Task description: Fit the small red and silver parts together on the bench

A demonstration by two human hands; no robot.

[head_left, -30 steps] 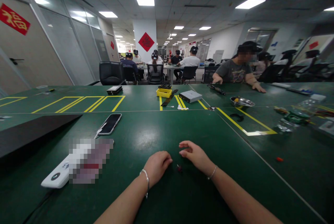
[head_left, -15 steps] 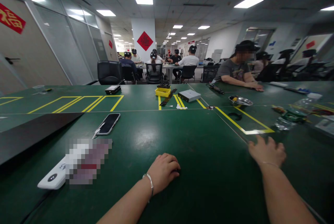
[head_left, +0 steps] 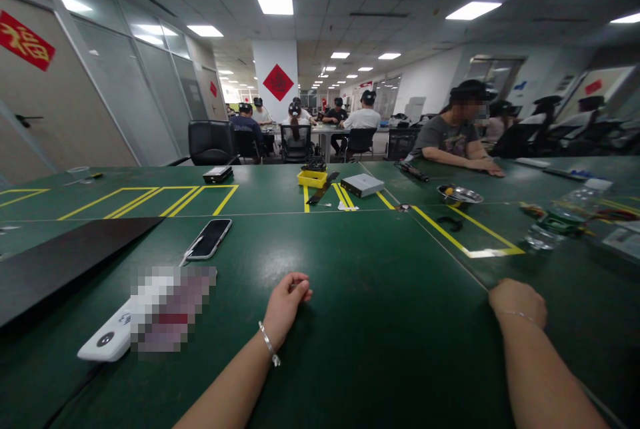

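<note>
My left hand [head_left: 287,304] rests on its side on the green table [head_left: 380,322], thumb up and fingers curled in. A bracelet [head_left: 270,344] circles that wrist. I see nothing held in this hand. To its left lie a smartphone [head_left: 210,238] with a white cable and a white device [head_left: 107,336] with a round dark spot, partly blurred out. My right hand [head_left: 518,302] is closed into a fist on the table at the right, knuckles up, its fingertips tucked from sight. A clear plastic bottle [head_left: 560,224] lies beyond it.
A yellow tray [head_left: 311,179], a grey box [head_left: 362,184] and a metal bowl [head_left: 460,194] stand farther back. Yellow tape [head_left: 440,227] marks the tabletop. A dark panel [head_left: 65,262] lies at the left. Across the table sits a person [head_left: 455,139], arms on the table.
My left hand has moved left and turned onto its side, fingers curling in. My right hand, spread before, has closed into a fist and drawn slightly back.
</note>
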